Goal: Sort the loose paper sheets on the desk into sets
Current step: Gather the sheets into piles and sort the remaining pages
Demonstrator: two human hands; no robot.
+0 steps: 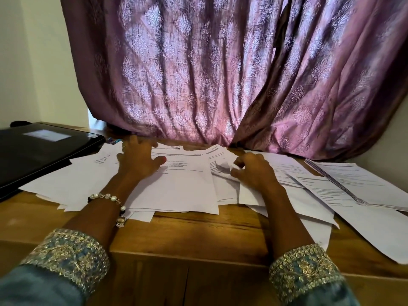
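Grip: my left hand (138, 161) flat, fingers spread, on loose sheets (176, 184); right hand (254, 171) pinching one sheet's edge (223, 170). One laptop (37, 149) on worktop (187, 230). Sheets overlap, uncountable.

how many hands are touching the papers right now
2. The left hand lies spread on the sheets at center left. The right hand is at center right, fingers curled on a sheet's edge. No other hands show.

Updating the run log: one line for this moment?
left hand: flat on sheets | right hand: pinching a sheet edge | neat stack: far right | sorting: under way
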